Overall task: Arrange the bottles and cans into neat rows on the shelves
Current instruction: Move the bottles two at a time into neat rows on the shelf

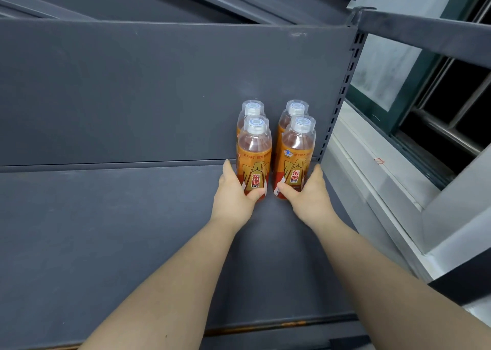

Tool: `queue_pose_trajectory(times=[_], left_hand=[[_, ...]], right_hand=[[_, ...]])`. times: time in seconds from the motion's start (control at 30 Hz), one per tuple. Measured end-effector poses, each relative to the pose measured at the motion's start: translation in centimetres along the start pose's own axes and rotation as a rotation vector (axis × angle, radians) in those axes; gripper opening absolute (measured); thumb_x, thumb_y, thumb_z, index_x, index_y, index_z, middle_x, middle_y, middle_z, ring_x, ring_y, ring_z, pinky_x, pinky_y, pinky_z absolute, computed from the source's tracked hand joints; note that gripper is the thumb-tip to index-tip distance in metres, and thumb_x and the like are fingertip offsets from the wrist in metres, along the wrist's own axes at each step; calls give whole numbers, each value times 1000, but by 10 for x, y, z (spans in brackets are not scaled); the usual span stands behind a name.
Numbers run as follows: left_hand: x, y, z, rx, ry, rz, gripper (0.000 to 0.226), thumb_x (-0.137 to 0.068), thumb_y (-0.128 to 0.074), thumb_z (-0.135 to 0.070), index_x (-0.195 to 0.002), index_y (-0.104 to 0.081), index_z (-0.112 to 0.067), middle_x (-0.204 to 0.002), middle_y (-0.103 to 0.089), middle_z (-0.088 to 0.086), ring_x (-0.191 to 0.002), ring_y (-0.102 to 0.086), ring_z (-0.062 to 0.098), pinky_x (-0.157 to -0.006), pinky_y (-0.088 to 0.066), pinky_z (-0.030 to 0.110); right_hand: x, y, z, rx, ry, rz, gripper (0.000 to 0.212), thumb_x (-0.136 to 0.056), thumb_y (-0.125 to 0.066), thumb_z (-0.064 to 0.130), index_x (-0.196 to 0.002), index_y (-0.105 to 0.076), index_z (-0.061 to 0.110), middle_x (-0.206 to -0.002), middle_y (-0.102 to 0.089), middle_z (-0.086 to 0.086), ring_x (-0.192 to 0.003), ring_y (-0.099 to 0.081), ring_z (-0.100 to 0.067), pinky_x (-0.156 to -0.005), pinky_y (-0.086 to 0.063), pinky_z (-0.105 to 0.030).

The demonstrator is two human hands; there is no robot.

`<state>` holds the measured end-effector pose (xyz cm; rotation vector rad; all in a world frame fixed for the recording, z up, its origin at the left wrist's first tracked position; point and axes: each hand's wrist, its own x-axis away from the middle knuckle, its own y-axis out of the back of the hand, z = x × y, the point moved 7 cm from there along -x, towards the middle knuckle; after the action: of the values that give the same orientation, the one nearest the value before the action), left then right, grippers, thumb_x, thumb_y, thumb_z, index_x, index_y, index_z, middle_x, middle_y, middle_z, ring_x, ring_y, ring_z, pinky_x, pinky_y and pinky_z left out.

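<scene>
Where the grey shelf (106, 230) meets its back panel (132, 92), four orange-labelled bottles stand upright in a two-by-two block at the right end, near the slotted upright (345, 89). Back row: rear left bottle (252, 109) and rear right bottle (296, 108), touching the panel or just short of it; cannot tell which. Front row: front left bottle (254, 158) and front right bottle (296, 156), each directly ahead of its rear partner. Narrow gap between the two columns. White caps under clear covers on all four.

Person's left hand (233, 195) clamped low on the front left bottle, thumb across the label. Person's right hand (308, 195) wrapped round the base of the front right bottle, thumb across its front. Both forearms bare. A window (438, 105) with a pale sill lies right of the shelving.
</scene>
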<state>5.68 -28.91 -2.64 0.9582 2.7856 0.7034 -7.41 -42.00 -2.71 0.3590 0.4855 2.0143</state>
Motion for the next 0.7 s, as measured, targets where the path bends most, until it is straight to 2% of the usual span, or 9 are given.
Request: queue_pose_trajectory(times=[0.1,0.2,0.27,0.33,0.4,0.47,0.53,0.6,0.7], left_hand=[[11,14,1,-99,10,-11,95,-90,-71,-37,-159,-9,-18,-161,-28,5,-146,-33,26,-113,-36,43],[25,27,0,-294,-47,-10,81,-95,-61,-46,-157,-18,-14,-161,-30,6,-146,-32,25,-113,-35,40],[34,36,0,-453,-118,-9,73,-98,-54,-48,-156,-24,-13,-159,-33,7,-145,-33,25,-114,-35,39],[43,47,2,-573,-197,-23,67,-101,-50,-45,-153,-29,-10,-157,-36,8,-145,-32,27,-116,-30,39],[50,61,6,-702,-240,-36,63,-102,-45,-45,-151,-32,-8,-157,-35,10,-147,-27,30,-121,-23,41],[57,81,15,-806,-227,-47,62,-103,-41,-47,-150,-32,-8,-159,-31,12,-149,-21,34,-122,-17,44],[64,106,24,-861,-189,-63,62,-103,-38,-48,-151,-30,-9,-161,-26,13,-151,-16,35,-122,-13,45],[73,134,33,-895,-159,-96,62,-103,-36,-48,-152,-29,-10,-162,-25,12,-151,-15,35,-122,-12,46],[88,180,51,-900,-99,-151,61,-104,-36,-48,-151,-29,-10,-162,-23,12,-151,-13,35,-123,-11,47]], right_hand=[[15,13,-1,23,-24,-93,69,-94,-68,35,-148,-31,13,-150,-43,-8,-136,-47,-27,-105,-45,-41],[35,17,8,151,106,-118,23,-100,-58,29,-118,-53,15,-119,-61,-4,-104,-60,-17,-76,-47,-25],[48,6,19,272,216,-24,12,-102,-52,27,-108,-57,18,-106,-63,0,-90,-58,-12,-66,-42,-22],[60,-13,36,404,362,82,17,-103,-50,29,-112,-60,18,-106,-62,2,-96,-58,-14,-72,-47,-26],[71,-37,54,521,474,179,29,-103,-47,33,-124,-58,16,-117,-61,-1,-111,-54,-21,-89,-49,-36],[81,-63,68,607,519,266,43,-104,-45,38,-140,-49,15,-138,-54,-6,-130,-45,-28,-106,-41,-43],[96,-87,84,654,547,333,56,-105,-41,42,-153,-33,14,-158,-35,-7,-146,-27,-28,-120,-24,-42],[112,-110,100,687,594,367,59,-106,-37,43,-157,-26,16,-163,-25,-6,-150,-17,-25,-120,-15,-40],[138,-148,119,709,645,424,60,-106,-33,46,-158,-22,18,-166,-18,-5,-153,-10,-23,-122,-13,-38]])
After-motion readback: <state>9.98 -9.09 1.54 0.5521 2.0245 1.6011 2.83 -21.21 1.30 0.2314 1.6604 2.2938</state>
